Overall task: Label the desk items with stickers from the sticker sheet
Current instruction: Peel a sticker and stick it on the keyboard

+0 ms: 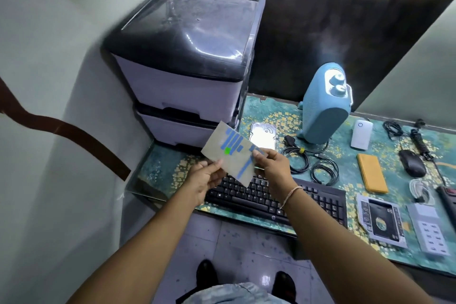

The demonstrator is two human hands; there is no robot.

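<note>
Your 2 forearms reach forward from the bottom of the view, and your hands meet above the near-left end of the black keyboard (278, 195). Your left hand (203, 177) pinches the lower-left edge of the sticker sheet (234, 153) between thumb and fingers. Your right hand (272, 166) closes on the sheet's right edge, thumb on top, pressing a blue sticker strip there. You hold the sheet tilted, facing you, in the air over the counter (271, 111); it carries several blue strips and 1 small green square.

Behind the sheet, a silver hard drive (264, 132) lies flat on the patterned counter cover, just beside a stacked drawer unit (187, 86) with a dark lid. To the right stand a light blue heater (325, 103), coiled black cables (311, 163), a white adapter (361, 134), an orange notebook (372, 173) and a black mouse (412, 162). Nearer you on the right lie a drive caddy (380, 219) and a grey power strip (430, 229).
</note>
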